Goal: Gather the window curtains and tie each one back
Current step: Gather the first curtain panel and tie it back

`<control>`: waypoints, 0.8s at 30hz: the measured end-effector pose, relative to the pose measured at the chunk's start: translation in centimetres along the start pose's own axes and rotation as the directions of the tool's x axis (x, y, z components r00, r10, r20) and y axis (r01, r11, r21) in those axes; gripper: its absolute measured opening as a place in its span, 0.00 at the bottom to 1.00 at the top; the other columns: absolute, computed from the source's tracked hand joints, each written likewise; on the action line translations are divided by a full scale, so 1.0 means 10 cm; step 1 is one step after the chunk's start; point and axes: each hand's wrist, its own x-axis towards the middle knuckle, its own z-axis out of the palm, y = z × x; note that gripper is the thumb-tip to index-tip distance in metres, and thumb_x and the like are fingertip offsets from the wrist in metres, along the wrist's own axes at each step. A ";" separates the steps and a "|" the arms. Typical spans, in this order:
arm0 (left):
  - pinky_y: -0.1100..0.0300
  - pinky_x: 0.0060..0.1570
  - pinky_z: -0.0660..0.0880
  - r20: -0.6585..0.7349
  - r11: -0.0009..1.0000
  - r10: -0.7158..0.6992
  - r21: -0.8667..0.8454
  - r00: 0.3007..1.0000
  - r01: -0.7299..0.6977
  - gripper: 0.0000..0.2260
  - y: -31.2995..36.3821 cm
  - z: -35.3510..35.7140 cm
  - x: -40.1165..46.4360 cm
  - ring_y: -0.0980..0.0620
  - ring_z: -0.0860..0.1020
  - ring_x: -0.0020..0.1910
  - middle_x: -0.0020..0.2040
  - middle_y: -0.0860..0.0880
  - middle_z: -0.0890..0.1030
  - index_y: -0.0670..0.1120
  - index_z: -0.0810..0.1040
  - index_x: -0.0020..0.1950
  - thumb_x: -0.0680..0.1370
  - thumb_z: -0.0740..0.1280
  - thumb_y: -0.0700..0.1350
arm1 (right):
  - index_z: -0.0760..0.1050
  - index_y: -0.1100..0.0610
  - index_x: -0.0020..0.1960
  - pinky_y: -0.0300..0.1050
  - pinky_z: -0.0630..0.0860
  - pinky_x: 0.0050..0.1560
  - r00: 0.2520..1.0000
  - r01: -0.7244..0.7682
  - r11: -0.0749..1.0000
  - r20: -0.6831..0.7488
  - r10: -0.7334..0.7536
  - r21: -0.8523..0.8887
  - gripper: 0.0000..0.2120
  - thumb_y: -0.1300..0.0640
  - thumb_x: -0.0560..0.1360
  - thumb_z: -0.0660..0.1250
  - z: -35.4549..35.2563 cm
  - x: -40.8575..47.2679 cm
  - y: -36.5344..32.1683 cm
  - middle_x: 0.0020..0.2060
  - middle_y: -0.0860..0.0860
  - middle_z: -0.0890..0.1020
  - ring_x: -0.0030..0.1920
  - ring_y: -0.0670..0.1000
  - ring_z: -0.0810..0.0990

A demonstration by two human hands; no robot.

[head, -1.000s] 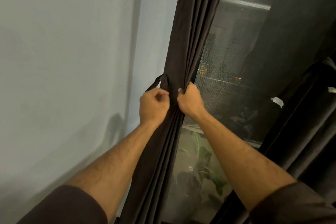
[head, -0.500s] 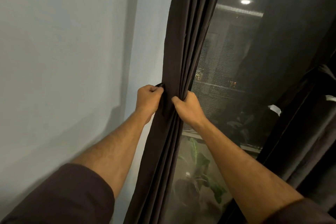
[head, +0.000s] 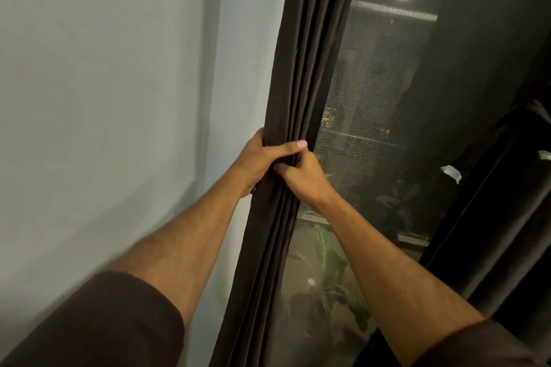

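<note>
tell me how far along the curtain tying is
Done: the dark brown fabric curtain by the pale wall is gathered into a narrow bundle. In hand: the left hand wraps around the bundle and the right hand grips its folds. Left: no tie shows around it yet, and the second dark curtain at the right still needs tying.

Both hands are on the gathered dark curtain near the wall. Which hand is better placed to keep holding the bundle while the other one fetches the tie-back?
Probably the left hand: its thumb and fingers wrap round the curtain, while the right hand pinches only its front folds.
</note>
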 end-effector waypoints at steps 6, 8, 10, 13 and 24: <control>0.48 0.55 0.82 -0.116 0.993 -0.024 0.115 0.993 0.037 0.12 0.03 -0.08 0.04 0.45 0.86 0.50 0.47 0.46 0.87 0.48 0.83 0.52 0.70 0.78 0.47 | 0.77 0.68 0.51 0.51 0.79 0.56 0.976 -0.196 0.826 0.184 0.114 0.528 0.16 0.61 0.69 0.59 -0.12 -0.06 0.07 0.47 0.59 0.83 0.49 0.56 0.83; 0.47 0.54 0.83 -0.149 0.990 -0.018 0.136 0.989 0.039 0.05 0.03 -0.11 0.07 0.45 0.86 0.48 0.44 0.46 0.87 0.48 0.83 0.48 0.73 0.75 0.43 | 0.76 0.62 0.55 0.54 0.82 0.54 0.975 -0.186 0.798 0.003 0.224 0.574 0.14 0.65 0.77 0.53 -0.21 0.05 0.09 0.49 0.58 0.85 0.49 0.58 0.86; 0.46 0.55 0.83 -0.158 0.990 -0.018 0.137 0.987 0.040 0.06 0.02 -0.14 0.09 0.46 0.86 0.47 0.44 0.46 0.87 0.48 0.84 0.49 0.73 0.74 0.41 | 0.72 0.60 0.58 0.54 0.85 0.45 0.944 -0.150 0.881 -0.199 0.262 0.449 0.10 0.68 0.83 0.54 -0.28 0.16 0.14 0.50 0.57 0.82 0.42 0.56 0.87; 0.46 0.53 0.83 -0.143 0.990 -0.015 0.140 0.990 0.035 0.08 0.01 -0.16 0.11 0.46 0.86 0.46 0.44 0.45 0.87 0.47 0.84 0.50 0.71 0.74 0.43 | 0.66 0.57 0.70 0.49 0.85 0.36 0.956 -0.162 0.920 -0.173 0.236 0.356 0.15 0.66 0.85 0.58 -0.31 0.34 0.18 0.58 0.55 0.77 0.36 0.51 0.85; 0.50 0.50 0.82 -0.141 0.983 0.009 0.184 0.990 0.017 0.13 0.00 -0.11 0.22 0.46 0.85 0.46 0.43 0.47 0.86 0.46 0.84 0.52 0.69 0.73 0.45 | 0.85 0.63 0.52 0.37 0.81 0.39 0.990 -0.138 0.984 0.042 0.134 0.116 0.15 0.72 0.80 0.59 -0.30 0.72 0.05 0.44 0.55 0.88 0.42 0.46 0.86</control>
